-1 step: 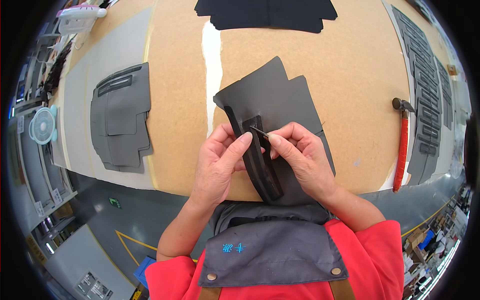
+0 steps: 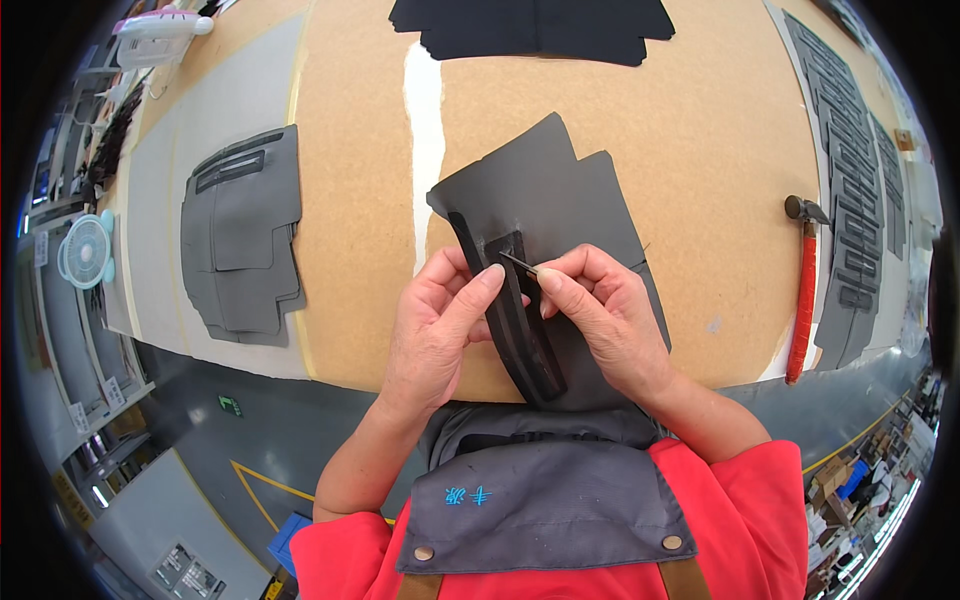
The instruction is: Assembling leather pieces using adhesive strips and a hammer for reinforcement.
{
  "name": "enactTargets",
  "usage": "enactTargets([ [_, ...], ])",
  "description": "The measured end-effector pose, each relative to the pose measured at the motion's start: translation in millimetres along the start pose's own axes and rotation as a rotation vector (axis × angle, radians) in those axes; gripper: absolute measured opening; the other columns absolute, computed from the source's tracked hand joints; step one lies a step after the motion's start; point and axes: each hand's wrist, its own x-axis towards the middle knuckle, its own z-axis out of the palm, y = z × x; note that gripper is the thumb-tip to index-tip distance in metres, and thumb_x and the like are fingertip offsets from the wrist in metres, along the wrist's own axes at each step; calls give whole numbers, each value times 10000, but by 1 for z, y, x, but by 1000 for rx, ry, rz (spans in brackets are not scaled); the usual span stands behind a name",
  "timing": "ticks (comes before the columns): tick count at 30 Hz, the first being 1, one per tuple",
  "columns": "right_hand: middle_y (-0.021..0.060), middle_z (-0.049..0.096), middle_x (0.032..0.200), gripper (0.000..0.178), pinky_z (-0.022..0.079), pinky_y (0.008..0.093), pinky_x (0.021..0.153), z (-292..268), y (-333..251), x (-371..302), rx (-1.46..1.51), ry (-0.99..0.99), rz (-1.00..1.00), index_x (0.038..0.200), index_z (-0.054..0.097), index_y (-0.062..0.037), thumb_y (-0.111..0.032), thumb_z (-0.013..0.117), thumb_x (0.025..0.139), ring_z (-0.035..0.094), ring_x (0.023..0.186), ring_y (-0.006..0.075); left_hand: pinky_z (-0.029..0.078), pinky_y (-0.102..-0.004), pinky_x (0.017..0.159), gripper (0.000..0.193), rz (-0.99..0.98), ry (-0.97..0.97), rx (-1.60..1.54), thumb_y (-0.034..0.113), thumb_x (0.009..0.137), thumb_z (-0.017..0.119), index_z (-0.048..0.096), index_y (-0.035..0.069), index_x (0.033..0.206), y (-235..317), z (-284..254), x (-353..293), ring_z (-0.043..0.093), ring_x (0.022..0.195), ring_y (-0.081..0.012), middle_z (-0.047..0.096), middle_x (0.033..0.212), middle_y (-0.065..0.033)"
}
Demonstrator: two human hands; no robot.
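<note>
A dark grey sheet panel (image 2: 570,185) lies at an angle over the table's near edge, with a black strip along its left side and a narrow black-framed slot. My left hand (image 2: 440,315) pinches the panel beside the slot, thumb on top and the other fingers partly hidden beneath. Between the thumb and fingers of my right hand (image 2: 600,305) is a thin, pointed metal tool (image 2: 519,264); its exact kind I cannot make out. The tool's tip rests at or just over the slot's far end, close to my left thumb.
A red-handled hammer (image 2: 803,300) lies at the table's right. Stacked grey panels (image 2: 235,240) lie on the left, black panels (image 2: 535,28) at the far edge. More slotted panels (image 2: 850,190) line the right side. A small light-blue fan (image 2: 87,250) stands beyond the left edge.
</note>
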Motion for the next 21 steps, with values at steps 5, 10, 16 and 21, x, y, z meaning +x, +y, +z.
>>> enactTargets([
  [5, 13, 690, 930, 210, 506, 212, 786, -1, 1, -1, 38, -3, 18, 1092, 641, 4, -203, 632, 1058, 609, 855, 41, 633, -291, 759, 194, 0, -6, -7, 149, 1047, 618, 575, 19, 1185, -1, -1, 0, 719, 950, -135, 703, 1094, -91],
  [10, 4, 673, 906, 225, 492, 204, 783, -2, 0, -2, 48, -8, 48, 1088, 644, 5, -218, 624, 1064, 593, 841, 33, 640, -301, 758, 190, 6, -9, -6, 149, 1048, 615, 577, 19, 1181, -1, -1, 0, 720, 951, -138, 704, 1091, -92],
  [16, 3, 672, 900, 224, 493, 203, 776, -1, 0, -2, 37, 2, 38, 1084, 642, 3, -219, 626, 1063, 594, 843, 34, 644, -311, 768, 189, 7, -9, -4, 149, 1049, 613, 578, 18, 1180, -1, 0, 0, 720, 953, -142, 704, 1093, -93],
  [21, 11, 686, 918, 208, 500, 204, 781, 0, 2, -2, 47, 1, 19, 1081, 640, 1, -205, 635, 1057, 604, 849, 39, 645, -312, 782, 189, 3, -9, -8, 149, 1048, 613, 578, 20, 1182, -1, 0, -1, 721, 959, -141, 702, 1103, -94],
])
